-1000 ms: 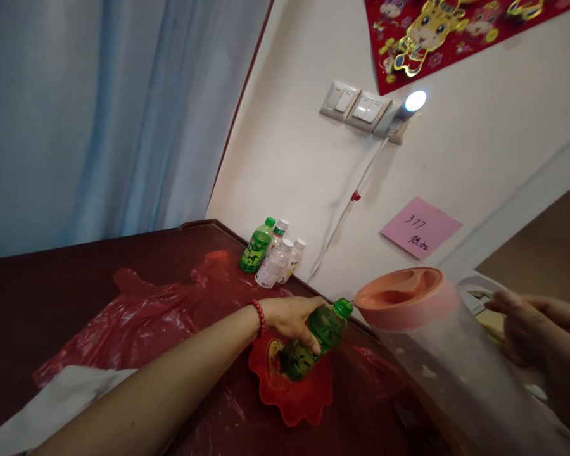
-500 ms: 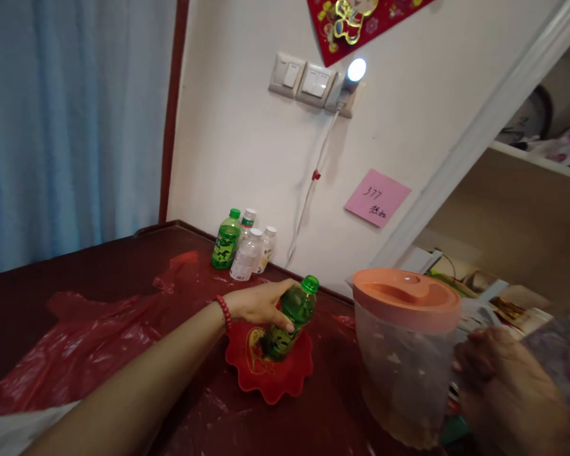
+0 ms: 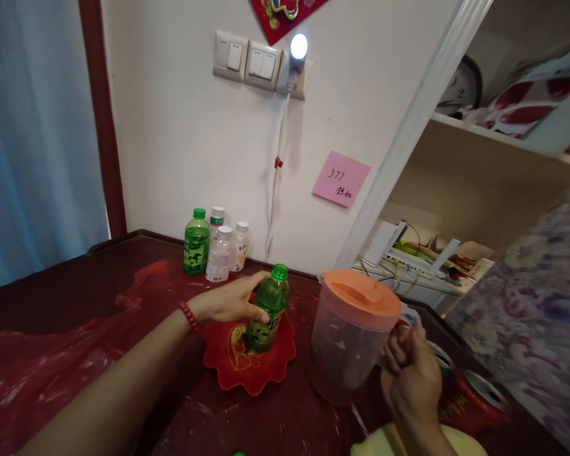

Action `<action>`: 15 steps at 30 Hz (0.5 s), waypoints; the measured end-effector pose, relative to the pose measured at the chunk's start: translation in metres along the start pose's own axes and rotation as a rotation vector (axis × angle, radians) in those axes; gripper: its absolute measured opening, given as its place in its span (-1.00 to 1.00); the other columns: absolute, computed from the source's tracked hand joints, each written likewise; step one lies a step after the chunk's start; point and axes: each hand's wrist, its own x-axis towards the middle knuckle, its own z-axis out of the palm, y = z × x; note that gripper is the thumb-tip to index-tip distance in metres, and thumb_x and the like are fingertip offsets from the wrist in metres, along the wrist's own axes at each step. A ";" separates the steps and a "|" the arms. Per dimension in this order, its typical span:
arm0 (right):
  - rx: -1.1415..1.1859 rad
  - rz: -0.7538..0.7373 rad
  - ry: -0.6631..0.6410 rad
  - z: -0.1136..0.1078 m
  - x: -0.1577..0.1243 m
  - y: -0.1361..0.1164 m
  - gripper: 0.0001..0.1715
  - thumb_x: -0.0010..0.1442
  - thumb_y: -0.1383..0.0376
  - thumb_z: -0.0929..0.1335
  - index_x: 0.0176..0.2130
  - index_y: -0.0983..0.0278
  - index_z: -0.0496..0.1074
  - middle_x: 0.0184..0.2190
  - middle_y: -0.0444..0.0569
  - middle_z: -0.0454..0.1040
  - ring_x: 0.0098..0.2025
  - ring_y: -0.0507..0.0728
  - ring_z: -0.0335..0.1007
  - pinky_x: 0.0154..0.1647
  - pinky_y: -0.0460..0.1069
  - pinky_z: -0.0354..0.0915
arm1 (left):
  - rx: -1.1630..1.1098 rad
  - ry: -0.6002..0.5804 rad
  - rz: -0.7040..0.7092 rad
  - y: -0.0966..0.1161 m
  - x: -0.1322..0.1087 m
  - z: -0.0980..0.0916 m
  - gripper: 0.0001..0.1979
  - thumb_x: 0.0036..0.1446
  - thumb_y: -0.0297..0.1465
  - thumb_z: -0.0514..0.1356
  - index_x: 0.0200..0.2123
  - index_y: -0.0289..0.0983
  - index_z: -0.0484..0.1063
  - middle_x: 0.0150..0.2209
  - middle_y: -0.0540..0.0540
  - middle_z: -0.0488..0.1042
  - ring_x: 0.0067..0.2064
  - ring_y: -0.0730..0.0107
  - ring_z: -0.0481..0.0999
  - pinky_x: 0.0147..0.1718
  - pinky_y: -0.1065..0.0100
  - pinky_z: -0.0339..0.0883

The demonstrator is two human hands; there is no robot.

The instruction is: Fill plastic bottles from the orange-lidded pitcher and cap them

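Head view: green bottle (image 3: 272,301) is over the red plate (image 3: 254,379), roughly mid-scene, near-upright with a slight lean to the right. Base looks to be on the plate; exact contact hidden by the hand. Left hand (image 3: 232,301) wrapped round the bottle from the left, thumb across the near side, other fingers mostly hidden behind. Red bead bracelet (image 3: 190,316) on that wrist. Plate has a scalloped rim and gold print.

Pitcher (image 3: 344,345) just right of the plate, apart from it, upright, orange lid (image 3: 363,292) on, a bit of brownish liquid low down. Right hand (image 3: 411,373) curled into a grip on its handle, right side. Can't tell if the pitcher base touches the worktop (image 3: 52,272).

Right of that hand: red can (image 3: 477,402) and another can (image 3: 439,358) just beyond it. Pale yellow item (image 3: 425,442) at the near edge, under the right forearm.

Far side, by the wall: capped green bottle (image 3: 196,247) on the left, three white-capped bottles (image 3: 219,256) clustered right beside it. Red plastic sheet (image 3: 57,361) spread over the left part.

Wall: switch plates (image 3: 251,62), lit lamp (image 3: 298,47) plugged in, white cable (image 3: 276,183) running down, pink note (image 3: 341,179) marked 377. Blue curtain (image 3: 33,145) far left; shelves (image 3: 498,136) with a clock (image 3: 463,85) far right.
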 end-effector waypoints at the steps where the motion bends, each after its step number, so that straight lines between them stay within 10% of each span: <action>1: 0.005 0.009 -0.001 -0.001 -0.001 0.002 -0.47 0.17 -0.05 0.42 -0.51 0.24 0.19 -0.69 -0.33 0.04 -0.69 -0.10 -0.11 -0.66 -0.19 0.02 | -0.003 -0.003 0.004 0.000 0.000 0.000 -0.30 0.02 -0.29 0.39 0.19 -0.27 0.20 0.08 -0.19 0.45 0.09 0.10 0.45 0.07 0.15 0.34; 15: -0.045 -0.044 0.087 -0.027 0.009 0.015 -0.41 0.09 -0.20 0.39 -0.51 0.23 0.30 -0.59 -0.21 0.26 -0.57 -0.02 0.18 -0.59 -0.13 0.21 | 0.017 -0.028 -0.008 0.005 0.000 -0.001 -0.39 0.05 -0.26 0.37 0.11 -0.26 0.22 0.09 -0.19 0.45 0.10 0.11 0.45 0.09 0.15 0.32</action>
